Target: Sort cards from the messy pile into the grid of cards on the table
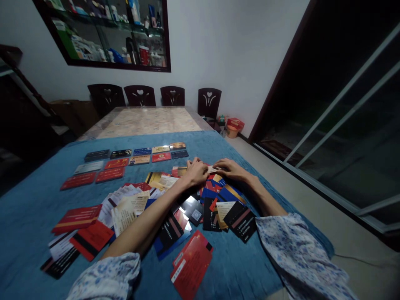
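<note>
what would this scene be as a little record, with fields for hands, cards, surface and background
hands: left hand and right hand close together over the loose cards
between hands: pale card, grip unclear
loose cards: overlapping, mixed colours, spread under and around the forearms
laid-out cards: uneven rows, farther off and mostly to the left
surface: blue cloth over the near part of a patterned table
background: four dark chairs, wall shelves with assorted items

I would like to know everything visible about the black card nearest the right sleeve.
The black card looks like plastic, with a dull pinkish stripe and white print too small to read. It lies askew on the blue cloth, partly covering a cream card. Whether it touches the right sleeve is unclear.
</note>
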The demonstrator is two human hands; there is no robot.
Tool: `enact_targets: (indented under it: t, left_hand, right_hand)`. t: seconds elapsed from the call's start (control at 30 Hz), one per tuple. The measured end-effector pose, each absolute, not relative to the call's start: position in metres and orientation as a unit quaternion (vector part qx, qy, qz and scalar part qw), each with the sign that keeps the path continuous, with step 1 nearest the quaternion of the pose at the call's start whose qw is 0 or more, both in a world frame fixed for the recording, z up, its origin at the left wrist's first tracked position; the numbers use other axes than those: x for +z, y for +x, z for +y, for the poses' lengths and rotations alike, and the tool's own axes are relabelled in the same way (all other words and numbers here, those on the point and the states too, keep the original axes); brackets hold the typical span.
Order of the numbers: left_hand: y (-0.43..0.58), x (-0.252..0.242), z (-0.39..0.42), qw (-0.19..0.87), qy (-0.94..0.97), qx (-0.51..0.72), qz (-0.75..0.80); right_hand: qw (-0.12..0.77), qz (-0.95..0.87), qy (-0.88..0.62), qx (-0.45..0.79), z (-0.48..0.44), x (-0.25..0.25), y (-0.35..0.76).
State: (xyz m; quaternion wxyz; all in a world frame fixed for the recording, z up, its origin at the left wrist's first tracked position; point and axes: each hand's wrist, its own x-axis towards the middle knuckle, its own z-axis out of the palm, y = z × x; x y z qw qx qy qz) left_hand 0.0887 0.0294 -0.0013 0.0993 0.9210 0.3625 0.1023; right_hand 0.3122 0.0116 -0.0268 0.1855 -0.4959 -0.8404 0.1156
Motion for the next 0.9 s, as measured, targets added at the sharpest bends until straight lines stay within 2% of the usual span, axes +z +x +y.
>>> enact_targets:
  t: [0.27,0.47,0.67,0.9]
  left_hand:
    - [0.087,0.001,0.034,0.095,0.906,0.153,0.384]
    - [0.085,-0.001,0.036,0.085,0.903,0.190,0.376]
    - [0.083,-0.001,0.034,0.033,0.906,0.183,0.380]
    - [0.083,0.000,0.032,0.036,0.895,0.186,0.404]
  right_hand:
    - [0.311,-0.810,-0.490,0.078,0.012,-0.038,0.314]
    - [0.375,-0.768,-0.509,0.102,0.012,-0.041,0.308]
    - [0.386,-0.754,-0.518,0.121,0.014,-0.045,0.309]
    - [0.365,-0.763,-0.523,0.108,0.018,-0.052,0.312]
